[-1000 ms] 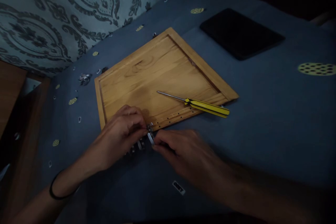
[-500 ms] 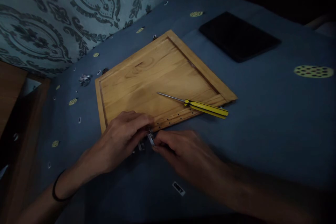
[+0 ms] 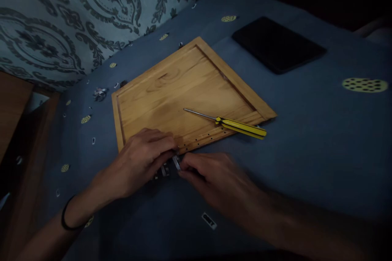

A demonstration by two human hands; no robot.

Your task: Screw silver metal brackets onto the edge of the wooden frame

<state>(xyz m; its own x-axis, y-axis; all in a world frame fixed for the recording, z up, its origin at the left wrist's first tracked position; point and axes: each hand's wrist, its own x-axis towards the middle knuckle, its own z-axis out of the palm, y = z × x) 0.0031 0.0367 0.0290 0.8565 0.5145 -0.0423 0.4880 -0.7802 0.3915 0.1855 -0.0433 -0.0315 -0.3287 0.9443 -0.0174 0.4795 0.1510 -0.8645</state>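
A framed wooden panel [image 3: 171, 89] lies on the blue patterned cloth, with a row of small holes along its near edge. At that edge my left hand [image 3: 147, 155] has its thumb and fingers pinched at the top of a small metal piece [image 3: 177, 163]. The fingers of my right hand [image 3: 211, 171] are closed on the piece's lower right side. More small metal parts [image 3: 164, 170] sit beneath my left hand. A yellow and black screwdriver [image 3: 241, 127] rests across the panel's right part, its tip pointing left.
A flat black object [image 3: 278, 45] lies at the back right. Beyond the panel's left corner sits a small pile of metal parts [image 3: 99, 94]. Patterned fabric [image 3: 107, 4] rises behind the cloth, and brown wooden furniture [image 3: 14, 106] stands at the far left.
My left hand's fingertips have shifted slightly at the metal piece. My right hand keeps nearly the same place, and the view has moved very little.
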